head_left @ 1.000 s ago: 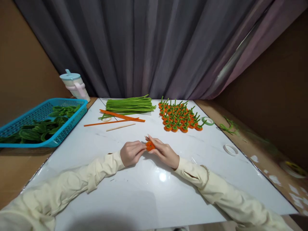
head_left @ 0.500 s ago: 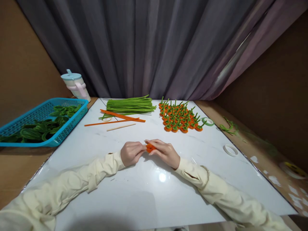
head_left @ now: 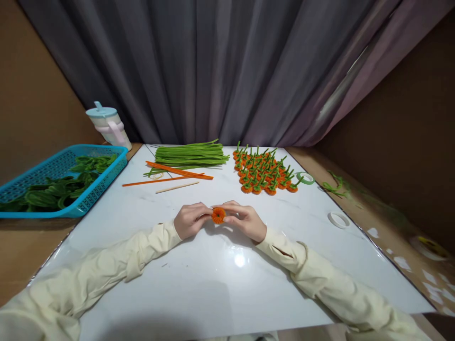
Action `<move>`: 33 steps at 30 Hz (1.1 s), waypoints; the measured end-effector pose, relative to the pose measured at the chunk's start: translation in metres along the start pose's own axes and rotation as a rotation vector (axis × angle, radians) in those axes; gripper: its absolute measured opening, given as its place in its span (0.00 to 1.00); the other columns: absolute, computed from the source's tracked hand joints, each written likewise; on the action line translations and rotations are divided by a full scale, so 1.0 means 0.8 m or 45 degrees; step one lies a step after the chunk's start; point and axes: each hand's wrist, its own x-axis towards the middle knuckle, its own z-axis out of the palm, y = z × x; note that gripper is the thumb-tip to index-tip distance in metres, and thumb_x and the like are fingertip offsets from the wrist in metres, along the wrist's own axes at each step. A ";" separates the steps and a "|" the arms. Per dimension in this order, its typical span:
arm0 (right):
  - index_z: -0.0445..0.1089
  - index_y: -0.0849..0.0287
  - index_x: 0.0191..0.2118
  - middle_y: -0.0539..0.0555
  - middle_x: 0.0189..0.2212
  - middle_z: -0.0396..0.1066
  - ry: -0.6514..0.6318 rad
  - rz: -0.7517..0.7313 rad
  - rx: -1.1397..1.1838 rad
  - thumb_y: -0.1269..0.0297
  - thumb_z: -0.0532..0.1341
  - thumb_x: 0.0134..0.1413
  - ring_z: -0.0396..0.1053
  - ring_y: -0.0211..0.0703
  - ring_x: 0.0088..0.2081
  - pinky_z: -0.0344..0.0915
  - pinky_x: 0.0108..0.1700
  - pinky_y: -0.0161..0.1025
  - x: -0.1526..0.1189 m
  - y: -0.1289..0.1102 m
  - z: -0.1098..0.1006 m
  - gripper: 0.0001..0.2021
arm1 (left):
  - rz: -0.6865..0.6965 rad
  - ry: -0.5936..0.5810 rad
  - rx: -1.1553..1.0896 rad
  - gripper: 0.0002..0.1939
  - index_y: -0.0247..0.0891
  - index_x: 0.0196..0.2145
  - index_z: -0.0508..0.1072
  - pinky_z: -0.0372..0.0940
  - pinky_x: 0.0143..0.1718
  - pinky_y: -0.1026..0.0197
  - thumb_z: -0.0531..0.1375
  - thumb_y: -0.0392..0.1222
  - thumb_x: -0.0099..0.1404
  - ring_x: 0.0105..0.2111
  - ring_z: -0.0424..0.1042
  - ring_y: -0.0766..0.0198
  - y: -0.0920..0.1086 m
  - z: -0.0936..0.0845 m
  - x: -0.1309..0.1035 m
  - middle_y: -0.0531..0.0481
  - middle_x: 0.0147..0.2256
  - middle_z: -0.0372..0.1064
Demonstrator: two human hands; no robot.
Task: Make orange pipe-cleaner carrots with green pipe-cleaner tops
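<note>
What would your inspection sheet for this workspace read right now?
Surface: white tabletop, glossy, a few dark specks.
Things: orange piece held; stemmed pieces, green strips, orange strips and stick lie beyond.
Clutter: white ring at right; pale scraps past the tabletop's right edge.
Hands: left hand pinches the piece's left side; right hand has thumb and fingers about its right.
Cables: nothing seen.
Surroundings: curtain behind; cup and blue basket at left.
</note>
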 end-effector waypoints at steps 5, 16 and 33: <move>0.71 0.51 0.45 0.54 0.43 0.68 -0.060 0.106 0.207 0.61 0.65 0.46 0.65 0.44 0.47 0.59 0.52 0.43 0.001 0.003 0.001 0.17 | 0.049 0.012 0.005 0.06 0.35 0.34 0.70 0.66 0.27 0.66 0.54 0.30 0.60 0.26 0.69 0.66 -0.003 0.001 -0.002 0.46 0.26 0.70; 0.74 0.50 0.38 0.55 0.40 0.69 0.014 0.153 0.272 0.61 0.67 0.43 0.64 0.44 0.46 0.64 0.47 0.41 -0.001 0.005 0.004 0.12 | 0.119 -0.003 0.093 0.07 0.35 0.32 0.69 0.65 0.25 0.67 0.52 0.29 0.60 0.24 0.70 0.66 0.001 0.000 0.000 0.47 0.24 0.71; 0.68 0.59 0.41 0.58 0.40 0.73 0.084 0.142 0.391 0.59 0.63 0.49 0.69 0.45 0.45 0.64 0.48 0.45 0.002 -0.006 0.003 0.14 | 0.051 0.008 0.083 0.07 0.34 0.32 0.71 0.66 0.26 0.66 0.54 0.29 0.60 0.24 0.71 0.66 0.003 0.002 0.000 0.46 0.25 0.72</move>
